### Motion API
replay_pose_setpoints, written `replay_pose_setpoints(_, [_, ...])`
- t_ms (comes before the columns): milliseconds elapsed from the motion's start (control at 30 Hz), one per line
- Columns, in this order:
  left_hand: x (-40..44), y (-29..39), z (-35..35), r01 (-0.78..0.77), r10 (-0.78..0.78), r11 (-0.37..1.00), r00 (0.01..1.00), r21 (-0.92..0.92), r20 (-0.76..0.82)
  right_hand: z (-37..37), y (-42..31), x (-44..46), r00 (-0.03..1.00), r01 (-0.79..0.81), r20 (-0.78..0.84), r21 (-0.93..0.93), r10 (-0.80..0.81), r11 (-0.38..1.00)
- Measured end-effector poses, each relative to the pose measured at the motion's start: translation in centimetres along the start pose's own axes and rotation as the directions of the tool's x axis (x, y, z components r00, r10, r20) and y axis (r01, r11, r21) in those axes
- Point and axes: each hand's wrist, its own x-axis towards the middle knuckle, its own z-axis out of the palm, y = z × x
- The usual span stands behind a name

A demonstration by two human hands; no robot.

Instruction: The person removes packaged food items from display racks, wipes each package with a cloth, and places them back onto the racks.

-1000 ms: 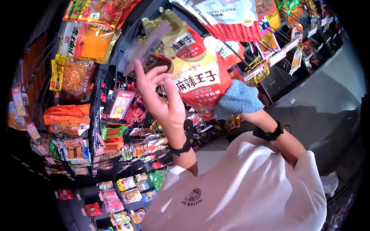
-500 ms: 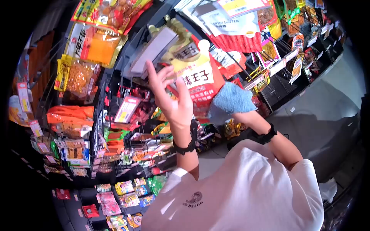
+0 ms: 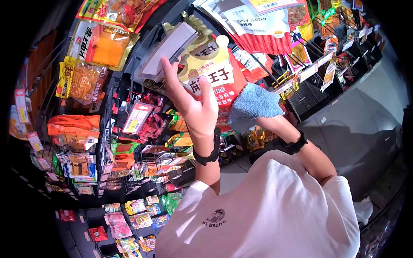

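Note:
My left hand (image 3: 195, 105) is raised with thumb and index finger spread apart. Its index fingertip meets the lower edge of a white label holder (image 3: 170, 49) at the front of a hanging rack. Behind the thumb hangs a red and yellow snack bag (image 3: 217, 71) with a crown-shaped top and Chinese print. A blue cloth (image 3: 256, 103) covers most of my right hand (image 3: 271, 122), which holds it against the bag's lower right side. The right fingers are hidden under the cloth.
Packed snacks hang on hooks to the left, such as an orange packet (image 3: 107, 45). Spicy gluten bags (image 3: 258, 28) hang at the upper right, beside protruding metal hooks (image 3: 301, 75). Small packets (image 3: 120, 230) lie on a lower shelf. Grey floor (image 3: 344, 116) shows at right.
My left hand has risen slightly to the label holder, its fingers less curled. The cloth in my right hand has shifted a little up and left. The whole view has moved slightly.

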Motion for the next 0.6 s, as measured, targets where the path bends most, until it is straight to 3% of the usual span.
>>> replay_pose_setpoints(133, [0.0,0.5,0.3,0.024,-0.022,0.999,0.998,-0.036,0.058,0.1,1.1,0.1,0.993,-0.032,0.108,-0.042,0.036,0.999])
replay_pose_setpoints(233, [0.1,0.3,0.6,-0.005,0.007,1.0,0.999,-0.031,0.054,1.5,2.4,-0.1,0.995,-0.084,0.05,0.005,0.084,0.996])
replay_pose_setpoints(333, [0.2,0.5,0.9,0.022,-0.018,0.996,0.999,-0.082,0.044,1.9,2.8,0.6,0.999,-0.035,-0.03,-0.077,0.033,0.996])
replay_pose_setpoints(367, [0.2,0.5,0.9,0.02,-0.016,0.996,0.999,-0.081,0.046,1.8,2.5,0.8,0.994,-0.083,-0.056,0.126,0.091,0.989])
replay_pose_setpoints(433, [0.2,0.3,1.0,-0.009,0.011,0.998,0.999,-0.058,0.036,2.0,2.3,1.3,0.986,-0.121,-0.072,0.326,0.152,0.938])
replay_pose_setpoints(500, [0.1,0.5,1.1,-0.014,0.016,0.998,0.999,-0.059,0.028,2.4,2.6,2.0,0.98,-0.158,0.035,0.73,0.195,0.665])
replay_pose_setpoints(600, [0.2,0.4,1.1,-0.014,0.015,0.999,1.0,-0.038,0.012,2.4,2.1,3.7,0.979,-0.151,0.023,0.754,0.203,0.639])
